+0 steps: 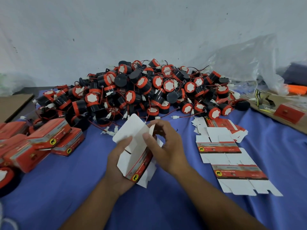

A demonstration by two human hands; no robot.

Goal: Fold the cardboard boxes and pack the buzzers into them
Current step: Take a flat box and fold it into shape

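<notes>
I hold a half-opened red and white cardboard box (132, 146) above the blue cloth. My left hand (118, 165) grips its lower end from the left, thumb on the white inside. My right hand (163, 145) pinches a white flap at the box's upper right edge. Behind the box a big heap of black and red buzzers (144, 90) with thin wires lies against the wall. Flat unfolded boxes (232, 156) lie spread to the right of my hands.
Several closed red boxes (41, 141) are stacked at the left, with a loose buzzer (5, 178) at the left edge. A clear plastic bag (245, 63) and brown cardboard (282, 112) with small items sit at the back right. Blue cloth (66, 188) covers the table.
</notes>
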